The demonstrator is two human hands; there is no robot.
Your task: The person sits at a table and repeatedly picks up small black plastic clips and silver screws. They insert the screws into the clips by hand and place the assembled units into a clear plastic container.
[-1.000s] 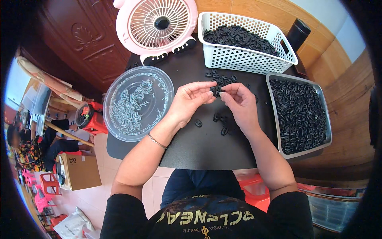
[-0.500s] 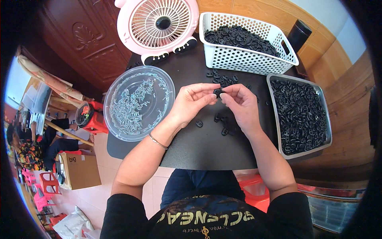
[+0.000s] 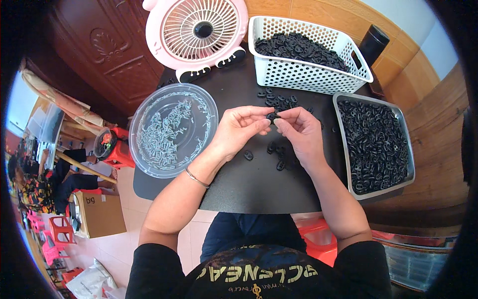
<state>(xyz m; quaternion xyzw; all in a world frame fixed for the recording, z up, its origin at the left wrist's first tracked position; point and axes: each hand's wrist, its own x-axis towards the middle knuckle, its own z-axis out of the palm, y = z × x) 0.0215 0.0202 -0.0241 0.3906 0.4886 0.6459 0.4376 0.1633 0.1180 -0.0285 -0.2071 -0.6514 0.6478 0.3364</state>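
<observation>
Between the fingertips of my left hand (image 3: 242, 127) and my right hand (image 3: 299, 130) is a small black plastic piece (image 3: 272, 117), pinched from both sides above the table. Its details are mostly covered by the fingers. Below the hands, several loose black pieces (image 3: 280, 163) with two holes lie on the table, one of them (image 3: 248, 155) apart toward the left. Beyond the fingers lies another loose group (image 3: 282, 101). To the left stands a round clear plastic tub (image 3: 198, 130) with many small silvery, screw-like pieces (image 3: 162, 134).
A metal tray (image 3: 381, 193) full of black pieces stands at the right. Behind are a white perforated basket (image 3: 303, 79) of similar pieces, a pink fan (image 3: 158, 37) and a black canister (image 3: 374, 42). Far left, a person (image 3: 37, 189) sits near a cardboard box (image 3: 102, 214).
The black piece has turned slightly between my fingertips, and both hands stay in nearly the same place. Otherwise the table looks the same.
</observation>
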